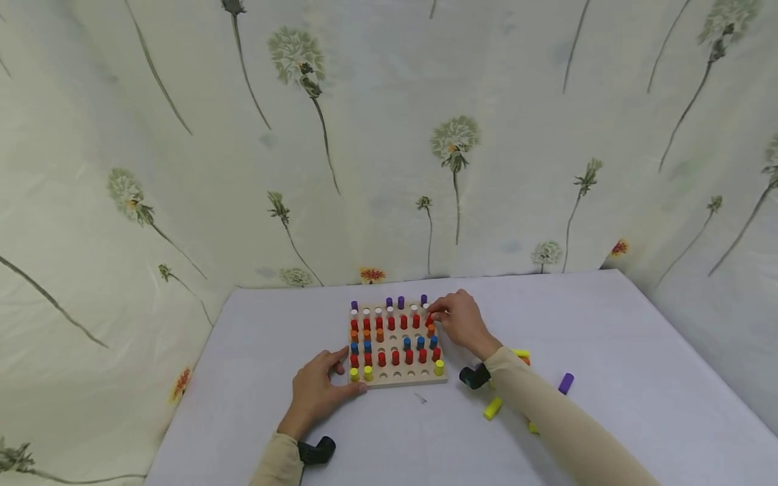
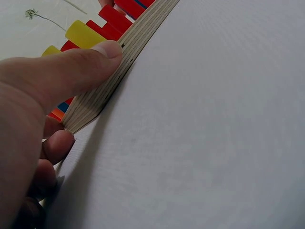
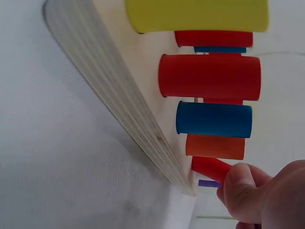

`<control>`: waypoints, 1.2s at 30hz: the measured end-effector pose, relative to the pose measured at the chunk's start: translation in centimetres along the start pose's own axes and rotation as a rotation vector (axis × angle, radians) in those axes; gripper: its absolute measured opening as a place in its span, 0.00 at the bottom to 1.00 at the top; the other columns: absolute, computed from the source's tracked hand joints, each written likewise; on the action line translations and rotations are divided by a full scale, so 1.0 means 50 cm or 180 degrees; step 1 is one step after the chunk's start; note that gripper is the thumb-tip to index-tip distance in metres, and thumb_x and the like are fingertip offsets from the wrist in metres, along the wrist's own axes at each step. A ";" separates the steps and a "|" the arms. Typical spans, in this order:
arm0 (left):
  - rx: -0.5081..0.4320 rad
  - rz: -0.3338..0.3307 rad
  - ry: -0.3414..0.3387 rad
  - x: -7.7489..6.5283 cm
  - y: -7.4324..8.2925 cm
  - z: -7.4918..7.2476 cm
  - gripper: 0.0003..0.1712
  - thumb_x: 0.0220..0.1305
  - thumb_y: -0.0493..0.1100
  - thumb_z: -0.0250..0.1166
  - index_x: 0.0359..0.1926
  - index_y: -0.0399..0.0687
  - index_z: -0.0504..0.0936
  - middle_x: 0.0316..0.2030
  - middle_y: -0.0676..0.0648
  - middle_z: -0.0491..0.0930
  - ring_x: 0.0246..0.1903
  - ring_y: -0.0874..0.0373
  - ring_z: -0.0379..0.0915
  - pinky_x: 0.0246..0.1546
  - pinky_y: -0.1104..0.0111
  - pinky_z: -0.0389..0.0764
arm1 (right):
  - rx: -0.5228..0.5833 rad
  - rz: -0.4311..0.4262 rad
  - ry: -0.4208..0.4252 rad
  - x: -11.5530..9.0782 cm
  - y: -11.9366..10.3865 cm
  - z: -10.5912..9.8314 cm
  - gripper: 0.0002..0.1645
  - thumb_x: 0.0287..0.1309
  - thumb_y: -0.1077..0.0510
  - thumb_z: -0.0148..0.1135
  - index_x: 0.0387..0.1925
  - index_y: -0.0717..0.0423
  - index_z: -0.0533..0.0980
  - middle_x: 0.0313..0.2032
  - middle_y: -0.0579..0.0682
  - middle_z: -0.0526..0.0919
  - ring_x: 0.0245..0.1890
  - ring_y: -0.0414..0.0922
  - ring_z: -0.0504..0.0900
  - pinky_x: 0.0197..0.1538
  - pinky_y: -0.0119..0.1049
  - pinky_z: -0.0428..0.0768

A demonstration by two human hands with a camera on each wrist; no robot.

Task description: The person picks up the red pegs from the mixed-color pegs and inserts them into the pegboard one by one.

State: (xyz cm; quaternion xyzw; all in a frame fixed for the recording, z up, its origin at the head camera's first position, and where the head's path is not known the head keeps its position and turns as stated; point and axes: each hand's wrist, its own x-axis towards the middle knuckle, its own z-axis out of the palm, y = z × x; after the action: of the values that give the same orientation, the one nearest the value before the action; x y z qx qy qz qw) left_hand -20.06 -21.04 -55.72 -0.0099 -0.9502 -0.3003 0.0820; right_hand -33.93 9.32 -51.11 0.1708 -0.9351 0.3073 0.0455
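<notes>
A wooden pegboard [image 1: 401,380] lies on the table, bearing rows of purple, white, red, orange, blue, red and yellow pegs. My left hand [image 1: 316,388] holds its near left corner, thumb on the front edge beside a yellow peg [image 2: 85,34] and fingers along the left side. At the board's right side, my right hand [image 1: 463,322] pinches a red peg [image 3: 209,168] between thumb and fingers. That peg leans in the red row, just behind an orange peg [image 3: 215,146]; whether its base is in a hole cannot be told. Several holes in the yellow, orange and blue rows show no peg.
Loose pegs lie to the right, among them a purple peg [image 1: 566,383] and a yellow peg [image 1: 493,408]; the right sleeve [image 1: 547,412] partly covers others. A tiny thin piece [image 1: 421,398] lies before the board. A flower-printed cloth [image 1: 377,169] hangs behind the table.
</notes>
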 end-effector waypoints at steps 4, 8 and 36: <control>0.0009 -0.0003 0.0012 -0.001 0.001 -0.001 0.49 0.47 0.69 0.82 0.67 0.53 0.84 0.32 0.61 0.73 0.28 0.65 0.62 0.31 0.70 0.60 | -0.0187 -0.0115 -0.0102 0.002 -0.007 0.003 0.06 0.64 0.64 0.73 0.41 0.53 0.91 0.35 0.47 0.88 0.41 0.47 0.71 0.45 0.39 0.72; -0.0027 0.0012 0.0005 -0.001 0.004 0.000 0.49 0.47 0.69 0.82 0.67 0.53 0.84 0.32 0.61 0.73 0.28 0.65 0.62 0.31 0.70 0.60 | -0.0303 -0.0201 -0.0151 0.000 -0.015 0.003 0.06 0.62 0.64 0.75 0.40 0.54 0.91 0.33 0.47 0.85 0.41 0.48 0.71 0.45 0.40 0.73; -0.0042 -0.0069 -0.0051 0.000 0.001 0.000 0.50 0.47 0.69 0.82 0.68 0.53 0.83 0.32 0.61 0.73 0.29 0.65 0.61 0.32 0.69 0.59 | -0.0709 -0.0463 0.0251 -0.019 -0.030 0.019 0.05 0.58 0.68 0.76 0.35 0.57 0.91 0.29 0.50 0.86 0.34 0.46 0.71 0.41 0.37 0.74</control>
State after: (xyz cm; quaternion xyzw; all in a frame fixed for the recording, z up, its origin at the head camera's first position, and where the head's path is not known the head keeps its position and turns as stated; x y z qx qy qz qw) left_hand -20.08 -20.98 -55.69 -0.0025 -0.9489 -0.3074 0.0711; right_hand -32.51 7.87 -51.22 0.2198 -0.9460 0.2039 0.1231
